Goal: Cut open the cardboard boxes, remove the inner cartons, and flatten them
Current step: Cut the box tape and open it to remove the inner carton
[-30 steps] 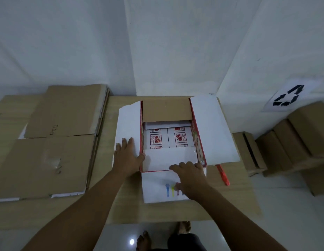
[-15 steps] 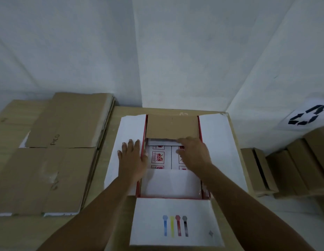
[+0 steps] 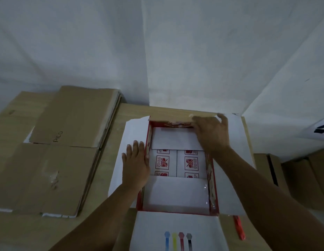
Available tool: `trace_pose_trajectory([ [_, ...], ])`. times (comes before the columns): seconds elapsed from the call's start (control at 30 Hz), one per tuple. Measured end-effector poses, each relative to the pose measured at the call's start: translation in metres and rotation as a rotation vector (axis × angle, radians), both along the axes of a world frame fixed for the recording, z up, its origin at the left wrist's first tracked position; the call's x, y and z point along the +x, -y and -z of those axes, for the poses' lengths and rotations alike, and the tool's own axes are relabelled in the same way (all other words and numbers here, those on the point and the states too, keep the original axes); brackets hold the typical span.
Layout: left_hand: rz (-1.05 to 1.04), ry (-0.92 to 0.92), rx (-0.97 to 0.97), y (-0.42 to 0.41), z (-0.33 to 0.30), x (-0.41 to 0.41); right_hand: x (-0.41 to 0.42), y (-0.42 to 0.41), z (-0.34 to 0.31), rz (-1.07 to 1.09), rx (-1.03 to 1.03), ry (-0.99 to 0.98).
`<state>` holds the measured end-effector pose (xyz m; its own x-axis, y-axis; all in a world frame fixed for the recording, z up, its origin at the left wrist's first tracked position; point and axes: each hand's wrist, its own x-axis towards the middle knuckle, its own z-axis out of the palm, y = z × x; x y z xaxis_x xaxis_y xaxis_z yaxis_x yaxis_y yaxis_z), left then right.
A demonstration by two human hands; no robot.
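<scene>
The open cardboard box [image 3: 179, 211] sits on the wooden bench [image 3: 107, 221], close to the white wall [image 3: 157, 51], its red rim showing all round. Its white side flaps are spread out left and right, and the near flap [image 3: 177, 229] lies flat toward the person, printed with four small colour bars — blue, yellow, red, black.

The left hand [image 3: 135, 165] rests flat on the left flap [image 3: 129, 142], fingers straight and slightly apart, the thumb side at the box's red edge. The right hand [image 3: 211, 132] reaches over the box to the far flap [image 3: 168, 115] at the back, where its fingers bend over the brown cardboard edge; the thumb sticks out to the right — whether the hand truly grips the flap or only presses it, I cannot tell.

Inside the box lie the inner cartons [image 3: 177, 163], white with red warning symbols, partly covered by white inner flaps at the far and near ends.

Flattened brown cardboard [image 3: 54, 156] lies stacked on the left part of the bench. An orange-red cutter [image 3: 239, 228] lies on the bench just beside the box's right near corner. More brown boxes [image 3: 300, 180] stand at the right, below the bench edge.
</scene>
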<state>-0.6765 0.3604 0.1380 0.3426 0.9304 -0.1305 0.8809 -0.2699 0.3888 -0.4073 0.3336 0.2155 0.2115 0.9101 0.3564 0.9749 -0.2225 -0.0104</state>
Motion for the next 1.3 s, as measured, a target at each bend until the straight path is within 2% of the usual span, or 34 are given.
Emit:
trace_pose_trajectory([
  [0.17, 0.039, -0.003, 0.024, 0.006, 0.002, 0.004, 0.017, -0.044, -0.015, 0.121, 0.198, -0.074],
  [0.23, 0.028, 0.008, 0.033, 0.006, 0.003, 0.004, 0.023, -0.054, -0.009, 0.172, 0.055, -0.062],
  [0.3, 0.029, 0.035, 0.041, 0.006, 0.005, 0.003, 0.025, -0.059, 0.001, 0.152, -0.200, -0.050],
  [0.37, 0.036, 0.066, 0.027, 0.006, 0.007, 0.000, 0.024, -0.059, 0.016, 0.082, -0.432, -0.145],
  [0.47, 0.036, 0.108, 0.006, 0.007, 0.009, 0.001, 0.024, -0.051, 0.037, 0.042, -0.602, -0.201],
  [0.67, -0.010, 0.204, -0.058, 0.006, 0.003, -0.001, 0.025, -0.052, 0.040, 0.045, -0.600, -0.174],
  [0.73, -0.065, 0.313, -0.075, 0.007, -0.001, -0.006, 0.014, -0.047, 0.039, 0.076, -0.504, -0.187],
  [0.8, -0.118, 0.413, -0.060, 0.009, -0.008, -0.017, -0.007, -0.034, 0.033, 0.110, -0.397, -0.276],
  [0.87, -0.112, 0.422, -0.001, 0.010, -0.012, -0.037, -0.036, -0.012, 0.028, 0.121, -0.335, -0.413],
  [0.97, -0.086, 0.388, 0.074, 0.012, -0.011, -0.073, -0.093, 0.031, 0.021, 0.090, -0.343, -0.570],
  [1.07, -0.175, 0.538, 0.032, 0.020, -0.011, -0.104, -0.161, 0.076, 0.010, 0.001, -0.391, -0.724],
  [1.13, -0.230, 0.624, -0.034, 0.027, -0.016, -0.120, -0.205, 0.097, 0.006, -0.080, -0.439, -0.693],
  [1.3, -0.284, 0.596, -0.158, 0.032, -0.012, -0.155, -0.277, 0.104, 0.037, -0.275, -0.502, -0.232],
])
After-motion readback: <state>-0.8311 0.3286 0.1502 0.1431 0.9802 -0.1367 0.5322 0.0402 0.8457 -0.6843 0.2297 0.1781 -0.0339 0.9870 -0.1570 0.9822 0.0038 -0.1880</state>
